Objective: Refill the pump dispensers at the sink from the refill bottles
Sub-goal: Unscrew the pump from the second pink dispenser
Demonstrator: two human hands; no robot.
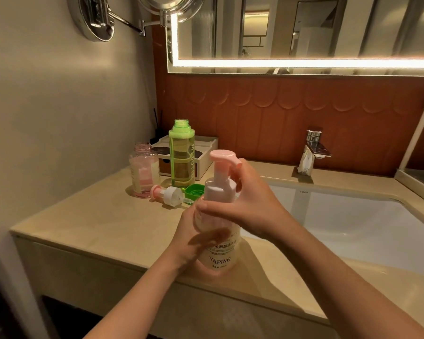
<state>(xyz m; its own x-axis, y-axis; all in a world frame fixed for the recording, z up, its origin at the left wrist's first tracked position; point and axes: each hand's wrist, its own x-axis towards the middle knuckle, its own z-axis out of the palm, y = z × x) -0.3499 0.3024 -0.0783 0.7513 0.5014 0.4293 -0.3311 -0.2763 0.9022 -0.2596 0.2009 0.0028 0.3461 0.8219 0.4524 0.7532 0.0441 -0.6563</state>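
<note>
At frame centre, your left hand (194, 241) curls its fingers round the YAPING pump bottle (220, 255), steadying it at the counter's (96, 223) front edge. Your right hand (250, 204) grips the pink pump collar (218, 189), apparently to twist it. Beyond, centre left, a loose pump head (168, 195), a green cap (194, 190), an open pink bottle (143, 174) and an open green bottle (181, 157) wait.

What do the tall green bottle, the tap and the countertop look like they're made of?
Tall green bottle: likely translucent plastic; liquid shows through and the threaded neck looks moulded.
Tap: polished metal, probably chrome-plated; it gives mirror-like reflections.
Countertop: beige stone or a stone-look composite, smooth with a soft sheen; I cannot tell which.
</note>
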